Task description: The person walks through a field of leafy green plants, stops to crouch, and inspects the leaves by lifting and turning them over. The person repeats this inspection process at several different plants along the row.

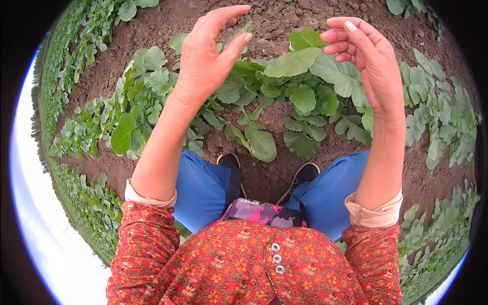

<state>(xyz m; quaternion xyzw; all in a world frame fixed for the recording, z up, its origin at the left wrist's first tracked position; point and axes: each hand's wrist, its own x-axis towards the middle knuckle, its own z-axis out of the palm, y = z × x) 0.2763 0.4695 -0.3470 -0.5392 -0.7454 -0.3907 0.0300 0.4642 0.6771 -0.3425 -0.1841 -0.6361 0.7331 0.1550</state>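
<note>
Both my hands are raised over a row of broad-leaved green plants [292,76] growing in brown soil. My left hand [208,53] is open, its thumb and fingers apart in a curved shape with nothing between them. Across from it, my right hand [368,53] has loosely bent fingers, with the thumb lying near the fingertips; I see nothing held in it. A large leaf [306,38] lies just left of my right fingertips, and I cannot tell whether they touch it. Leaves also show behind my left thumb and wrist.
Bare brown soil [284,18] runs beyond the plants. More leafy rows stretch along the left [84,46] and right [445,109]. My dark shoes [304,175] stand at the near edge of the row, below my blue-trousered knees [201,190].
</note>
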